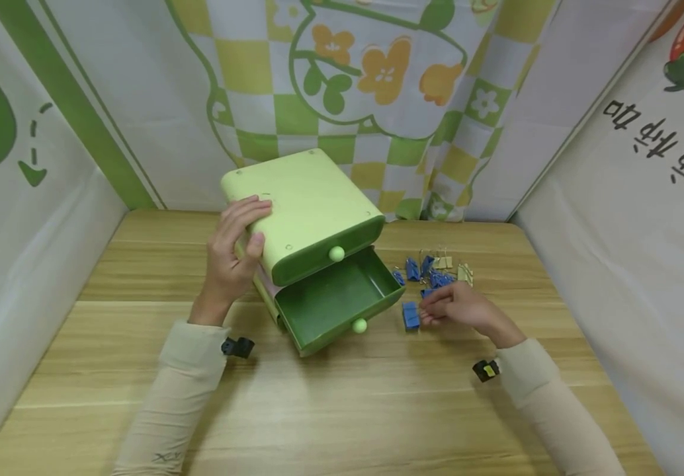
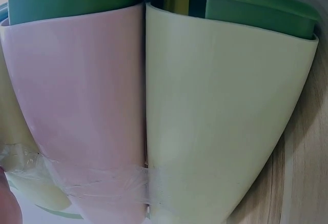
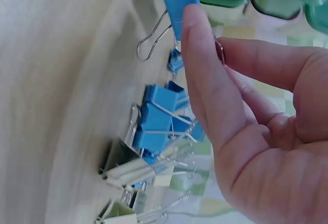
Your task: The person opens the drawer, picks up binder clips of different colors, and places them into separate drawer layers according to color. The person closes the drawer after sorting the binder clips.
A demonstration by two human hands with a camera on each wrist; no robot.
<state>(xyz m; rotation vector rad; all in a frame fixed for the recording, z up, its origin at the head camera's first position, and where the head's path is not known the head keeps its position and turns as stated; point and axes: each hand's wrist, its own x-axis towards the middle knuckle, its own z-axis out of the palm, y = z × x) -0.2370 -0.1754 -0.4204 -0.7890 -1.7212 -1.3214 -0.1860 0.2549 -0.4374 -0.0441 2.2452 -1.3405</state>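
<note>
My left hand (image 1: 231,248) rests over the left edge of a stacked drawer box (image 1: 312,198), fingers lying on its pale green top. One green drawer (image 1: 342,301) with a round knob is pulled far out below the top one. In the left wrist view the pink tier (image 2: 82,96) stands beside a pale green tier (image 2: 220,90). My right hand (image 1: 455,305) pinches a blue binder clip (image 3: 179,3) by a wire handle, to the right of the pulled-out drawer. Several more blue binder clips (image 3: 156,114) and pale yellow clips (image 3: 123,167) lie in a pile close by.
A wooden table (image 1: 378,416) carries everything. A checked curtain (image 1: 300,119) hangs right behind the drawer box, and white printed cloth walls (image 1: 634,218) close off both sides. Clear tape (image 2: 102,183) runs across the tiers.
</note>
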